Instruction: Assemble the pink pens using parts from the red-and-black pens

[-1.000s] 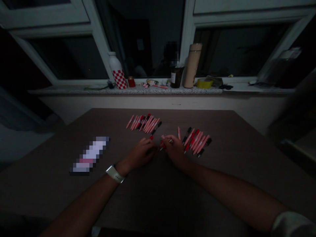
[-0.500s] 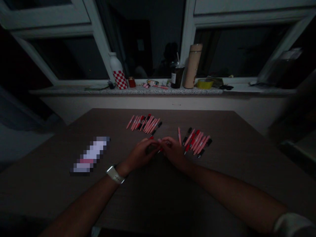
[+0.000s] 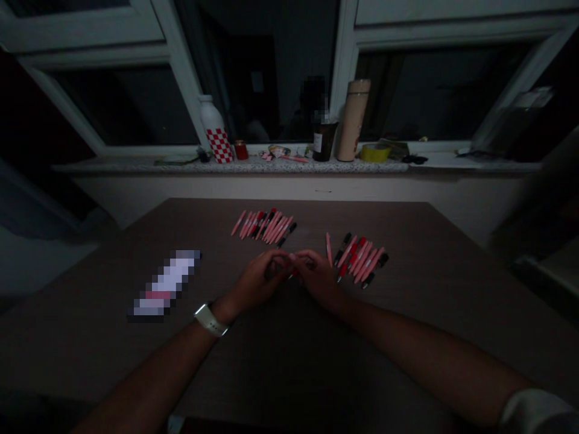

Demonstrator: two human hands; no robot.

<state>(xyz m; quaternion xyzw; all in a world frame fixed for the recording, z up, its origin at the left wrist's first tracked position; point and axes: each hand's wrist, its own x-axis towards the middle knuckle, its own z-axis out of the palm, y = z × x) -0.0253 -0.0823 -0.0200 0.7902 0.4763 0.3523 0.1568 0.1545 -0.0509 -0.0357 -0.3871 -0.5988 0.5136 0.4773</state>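
Take the meeting fingertips as the centre of the dial, with twelve o'clock toward the window. A slim red pen [image 3: 295, 273] sits right there, above the counter [image 3: 280, 361], most of it covered by fingers, with only a short stretch of red and a pale end showing toward seven o'clock. The right hand [image 3: 320, 277] is pinched narrow around it between thumb and fingers; the left hand [image 3: 256, 280] has its thumb and forefinger curled close together at the same spot, though whether they grip the pen or merely touch it I cannot tell. Between ten and eleven o'clock lies the farther row of pens [image 3: 271, 228], pink, red and black, slanted side by side; at three o'clock lies the nearer row of pens [image 3: 360, 261], with a lone pink pen [image 3: 329, 248] just short of it, between two and three. The red pen should handle as light, stiff and hard to damage, probably smooth plastic, so a little slippery and apt to roll if let go loosely. The best hold is likely mid-barrel, thumb against forefinger, with the other hand steadying one end. In the rows, pens lie so close that a fingertip pinch from above would suit better than a broad grasp.
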